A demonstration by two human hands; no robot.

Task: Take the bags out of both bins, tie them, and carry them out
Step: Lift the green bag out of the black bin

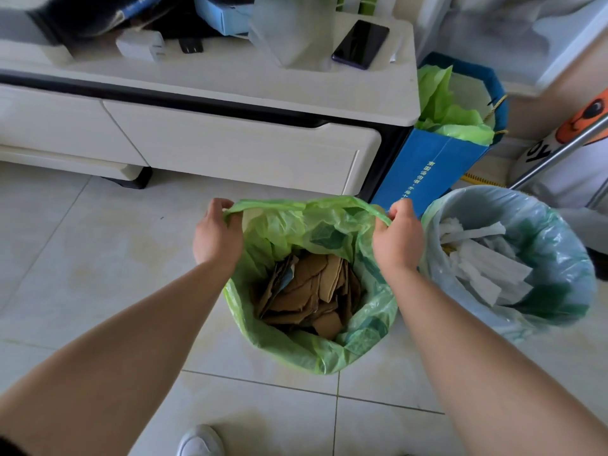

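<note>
A head-worn camera looks down at a pale tiled floor [98, 258]. At the centre of the view stands a bin lined with a thin, translucent green plastic bag [312, 353], which holds torn brown cardboard pieces [309, 291]. The bin itself is hidden under the bag's folded-over edge.

The left hand [215, 238], at 10 o'clock from the bag's middle, is closed in a pinch on the far rim of the bag. The right hand [396, 238], at 2 o'clock, is closed on the same rim. Between them the far edge of the bag is lifted and stretched; the near edge, at 6 o'clock, is still folded over the bin.

To do this step well, it looks wise to free the near edge too, gather the whole rim evenly, then lift straight up, since the cardboard corners could tear such thin film.

At 3 o'clock, just beside the first bin, a second bin with a pale blue-green plastic liner [543, 232] holds white crumpled paper [480, 261], not yet handled.

At 12 o'clock is a white drawer unit [230, 149]; the things on top are blurred. A blue paper carrier bag [431, 169] stands at 1 o'clock. A white shoe [200, 441] is cut off at the bottom edge.
</note>
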